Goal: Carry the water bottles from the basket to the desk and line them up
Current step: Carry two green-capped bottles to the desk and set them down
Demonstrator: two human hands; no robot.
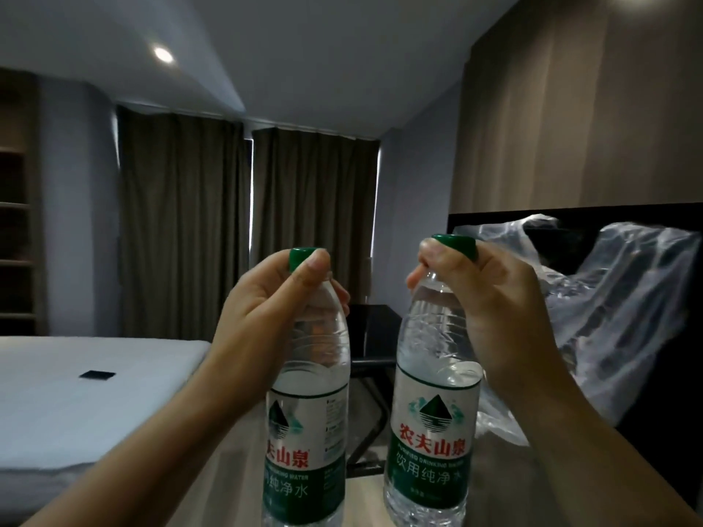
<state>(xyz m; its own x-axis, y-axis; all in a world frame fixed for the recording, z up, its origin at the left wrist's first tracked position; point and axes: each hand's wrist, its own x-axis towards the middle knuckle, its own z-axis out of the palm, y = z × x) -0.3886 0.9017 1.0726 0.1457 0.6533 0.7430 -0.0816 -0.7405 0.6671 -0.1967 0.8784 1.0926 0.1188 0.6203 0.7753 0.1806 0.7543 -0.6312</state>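
Clear bottles (309,424) (433,420) in left hand (266,298), right hand (490,294)

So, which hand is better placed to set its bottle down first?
Probably right: the right hand holds the right bottle next to the wooden surface by the plastic sheet; the left hand, with the left bottle, is nearer the bed. Both grip the caps.

Dim room, one ceiling downlight (163,55) glaring (wide-angle bending at edges), soft blur throughout.
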